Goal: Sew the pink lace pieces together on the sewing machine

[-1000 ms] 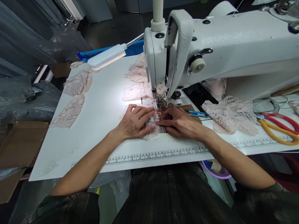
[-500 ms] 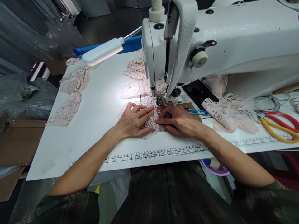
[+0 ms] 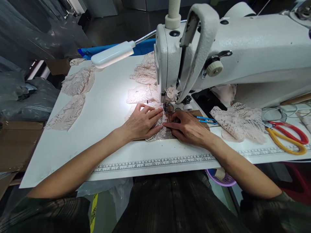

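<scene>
The lace piece [image 3: 153,137] is mostly covered by left hand [image 3: 142,124] and right hand [image 3: 188,129]. Needle not resolvable under sewing machine [image 3: 243,48] head; machine body cut by right edge. Purple basket [image 3: 224,179] largely hidden under table [image 3: 109,106]; ruler [image 3: 155,161] numerals too small to read.

one head-worn view looks forward and down from close above the table [image 3: 104,106], hands [image 3: 142,124] central, sewing machine [image 3: 230,48] looming near at upper right.

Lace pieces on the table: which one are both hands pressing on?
The small lace piece at the presser foot, under the left hand and right hand; it alone is touched.
</scene>
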Demonstrator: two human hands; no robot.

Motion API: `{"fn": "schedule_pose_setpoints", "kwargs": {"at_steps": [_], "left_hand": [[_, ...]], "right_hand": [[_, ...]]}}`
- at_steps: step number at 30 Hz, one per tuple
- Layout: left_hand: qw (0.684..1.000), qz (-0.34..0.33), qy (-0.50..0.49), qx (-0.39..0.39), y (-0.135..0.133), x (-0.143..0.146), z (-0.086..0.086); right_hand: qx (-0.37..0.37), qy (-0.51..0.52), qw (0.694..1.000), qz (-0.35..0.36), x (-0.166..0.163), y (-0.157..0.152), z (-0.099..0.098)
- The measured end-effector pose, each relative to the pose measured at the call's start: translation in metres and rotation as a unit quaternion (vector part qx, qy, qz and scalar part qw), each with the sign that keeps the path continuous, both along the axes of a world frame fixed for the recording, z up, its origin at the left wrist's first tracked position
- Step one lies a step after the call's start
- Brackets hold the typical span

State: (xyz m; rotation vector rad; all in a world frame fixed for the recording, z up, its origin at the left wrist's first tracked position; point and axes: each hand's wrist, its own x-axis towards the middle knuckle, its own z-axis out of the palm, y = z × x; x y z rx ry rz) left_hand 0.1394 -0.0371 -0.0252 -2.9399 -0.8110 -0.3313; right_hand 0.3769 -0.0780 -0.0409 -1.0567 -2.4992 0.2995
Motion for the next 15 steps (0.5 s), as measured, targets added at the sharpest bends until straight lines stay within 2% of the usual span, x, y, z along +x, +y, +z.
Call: {"fn": "schedule_pose_setpoints", "kwargs": {"at_steps": [15], "left_hand": [[0.998, 0.011, -0.049, -0.044, 0.0064, -0.0009, -0.0069]], "right_hand": [[-0.003, 0.022, 1.0, -0.019, -0.0008, -0.0007, -0.0011]]}}
